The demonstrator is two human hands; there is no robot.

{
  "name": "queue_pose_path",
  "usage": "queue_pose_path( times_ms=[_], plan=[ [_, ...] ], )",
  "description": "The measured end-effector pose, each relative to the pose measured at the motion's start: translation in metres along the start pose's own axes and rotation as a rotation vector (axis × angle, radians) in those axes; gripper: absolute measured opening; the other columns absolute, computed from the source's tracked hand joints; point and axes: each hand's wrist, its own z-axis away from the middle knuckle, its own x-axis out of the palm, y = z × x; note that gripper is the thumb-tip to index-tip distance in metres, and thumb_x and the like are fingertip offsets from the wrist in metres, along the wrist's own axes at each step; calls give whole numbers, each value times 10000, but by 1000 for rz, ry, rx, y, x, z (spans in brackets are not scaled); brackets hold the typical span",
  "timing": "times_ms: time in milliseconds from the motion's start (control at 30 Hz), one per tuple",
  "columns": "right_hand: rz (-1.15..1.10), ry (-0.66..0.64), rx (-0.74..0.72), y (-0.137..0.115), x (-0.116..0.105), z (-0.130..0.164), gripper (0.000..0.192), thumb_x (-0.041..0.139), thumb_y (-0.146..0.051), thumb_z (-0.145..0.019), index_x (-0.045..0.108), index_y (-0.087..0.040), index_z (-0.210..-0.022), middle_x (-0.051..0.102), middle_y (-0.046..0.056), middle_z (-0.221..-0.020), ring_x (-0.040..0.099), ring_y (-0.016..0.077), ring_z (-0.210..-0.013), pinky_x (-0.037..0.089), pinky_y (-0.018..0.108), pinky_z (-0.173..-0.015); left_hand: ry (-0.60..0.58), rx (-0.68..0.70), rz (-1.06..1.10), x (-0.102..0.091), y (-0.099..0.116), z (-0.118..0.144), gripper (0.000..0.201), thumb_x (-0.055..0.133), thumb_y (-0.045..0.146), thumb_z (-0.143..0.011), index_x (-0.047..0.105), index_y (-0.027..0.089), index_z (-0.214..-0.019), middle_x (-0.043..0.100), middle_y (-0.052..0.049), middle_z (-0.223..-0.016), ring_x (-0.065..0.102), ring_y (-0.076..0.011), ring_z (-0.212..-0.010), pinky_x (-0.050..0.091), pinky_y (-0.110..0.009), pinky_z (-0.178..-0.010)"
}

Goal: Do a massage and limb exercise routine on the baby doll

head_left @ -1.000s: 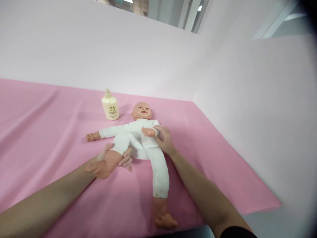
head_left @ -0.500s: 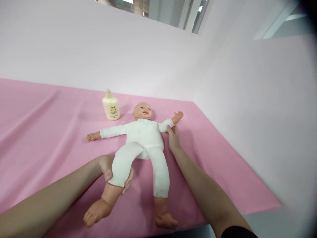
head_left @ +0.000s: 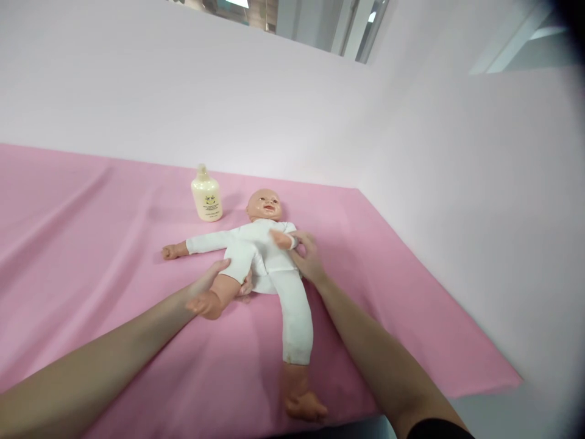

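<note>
A baby doll [head_left: 280, 259] with a white cloth body lies on its back, head away from me. My left hand [head_left: 223, 271] is wrapped round the doll's leg on the left, which is bent up toward its belly; some fingers show behind the leg. With my right hand [head_left: 308, 255] I grip the doll's arm on the right near its wrist, and that arm is folded across the chest. The doll's other arm stretches out to the left, and its other leg lies straight toward me.
A pale yellow pump bottle [head_left: 207, 196] stands left of the doll's head. Pink cloth [head_left: 91, 244] covers the table, with folds at the left. White walls [head_left: 183, 91] rise behind and to the right, with a window [head_left: 311, 24] at the top.
The doll's held leg has been pushed up and bent toward its belly by my left hand. My right hand has brought the held arm inward over the chest.
</note>
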Motion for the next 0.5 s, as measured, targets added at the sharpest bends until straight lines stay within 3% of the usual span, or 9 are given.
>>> queue_pose_path(
  times_ms=[100,200,300,400,500],
  plan=[
    [57,-89,-112,-1,0,0,214,680,-278,-860,709,-287,-1072,724,52,-1151,634,263,-1175,463,475,-1110,35,-21,6,-4,-2,-4,587,667,726,-757,623,143,-811,548,-16,-616,497,-162,-617,509,-314,-669],
    [-27,-38,22,4,1,0,276,716,-289,-816,687,-276,-1090,723,48,-1138,656,248,-1099,504,453,-1046,-32,-27,-8,-1,-4,-1,587,673,714,-780,637,136,-878,601,-28,-686,545,-169,-657,503,-302,-677],
    [-221,78,237,10,3,-2,359,722,-332,-793,637,-266,-1136,715,44,-1147,676,212,-998,558,395,-931,-286,-122,-96,9,1,5,603,751,698,-737,653,148,-963,660,-52,-786,589,-183,-683,484,-295,-649],
    [-359,235,337,12,1,-4,345,738,-405,-784,612,-256,-1069,714,30,-1070,674,201,-977,568,365,-889,-591,-291,-209,24,11,7,563,822,615,-710,680,156,-1004,700,-96,-835,634,-234,-712,504,-343,-655],
    [-453,379,436,15,-3,-8,367,738,-457,-771,585,-256,-1036,701,28,-1078,675,204,-998,578,356,-850,-731,-388,-258,33,17,6,484,839,532,-721,695,171,-1009,718,-125,-871,669,-283,-770,528,-392,-696]
  ],
)
